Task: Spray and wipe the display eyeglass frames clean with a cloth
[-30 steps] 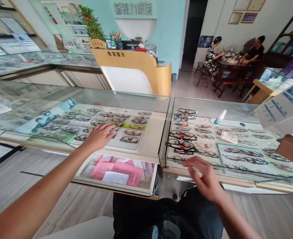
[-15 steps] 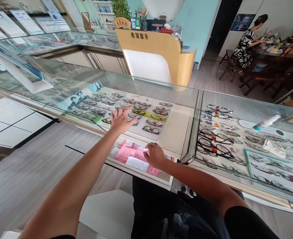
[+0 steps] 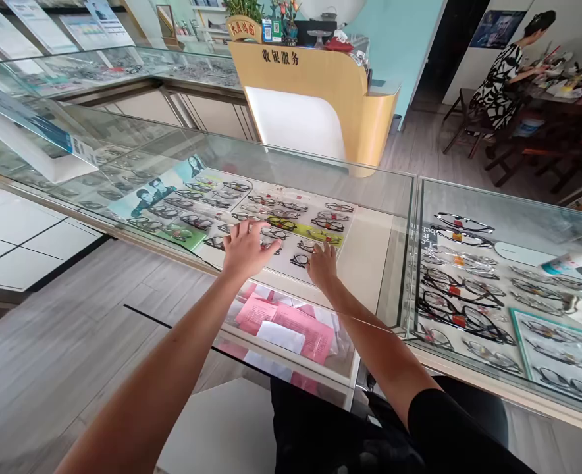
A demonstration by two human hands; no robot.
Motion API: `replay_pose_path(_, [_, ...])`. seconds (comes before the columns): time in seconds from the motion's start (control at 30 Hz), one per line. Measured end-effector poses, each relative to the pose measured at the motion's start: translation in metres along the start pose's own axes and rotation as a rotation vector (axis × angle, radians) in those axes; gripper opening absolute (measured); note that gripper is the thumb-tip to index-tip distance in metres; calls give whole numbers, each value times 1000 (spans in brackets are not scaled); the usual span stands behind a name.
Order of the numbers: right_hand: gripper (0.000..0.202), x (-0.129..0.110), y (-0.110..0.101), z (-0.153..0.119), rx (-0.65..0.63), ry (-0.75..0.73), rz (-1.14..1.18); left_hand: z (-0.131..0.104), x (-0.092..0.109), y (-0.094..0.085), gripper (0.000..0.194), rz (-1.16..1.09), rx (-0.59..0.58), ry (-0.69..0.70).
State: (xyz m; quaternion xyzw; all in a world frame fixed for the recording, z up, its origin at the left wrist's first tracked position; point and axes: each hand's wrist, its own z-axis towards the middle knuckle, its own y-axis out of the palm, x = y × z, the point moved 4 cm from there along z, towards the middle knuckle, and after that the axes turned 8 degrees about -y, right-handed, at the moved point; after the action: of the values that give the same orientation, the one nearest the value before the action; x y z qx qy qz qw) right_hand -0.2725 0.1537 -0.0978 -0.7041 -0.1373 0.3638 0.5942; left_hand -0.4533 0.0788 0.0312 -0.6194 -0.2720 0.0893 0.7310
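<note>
Eyeglasses (image 3: 282, 224) in rows beneath two bare hands at a glass display case (image 3: 330, 170).

Slim frames, mostly dark with oval or rounded clear lenses, lie across a smooth white board (image 3: 285, 264) crossed by a yellow-green band (image 3: 303, 230); the left hand (image 3: 245, 249), open with fingers spread and curved, is over its near-left part, while the right hand (image 3: 323, 264) bends its fingertips beside a black-rimmed pair (image 3: 299, 261) at the near-right corner, and whether it grips anything cannot be told. A flat green card (image 3: 195, 238) lies left; nearer, pink paper slips (image 3: 315, 329) and a creased white sheet (image 3: 281, 337) fill a pale, boxy drawer (image 3: 353, 370).
</note>
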Motion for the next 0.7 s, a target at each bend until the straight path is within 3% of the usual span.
replay_pose_path(0.17, [33,10,3,16,-61,-34,-27,-1,-1,1,58,3,8,0])
replay_pose_path(0.43, [32,3,4,27,-83,-58,-70,-2,2,-3,58,-15,-1,-4])
replay_pose_path(0.57, [38,-7,-2,22,-74,-69,-81,-1,1,-3,59,-3,6,-6])
replay_pose_path(0.7, [40,-24,-11,1,-51,-77,-61,4,-2,-1,61,2,13,-7])
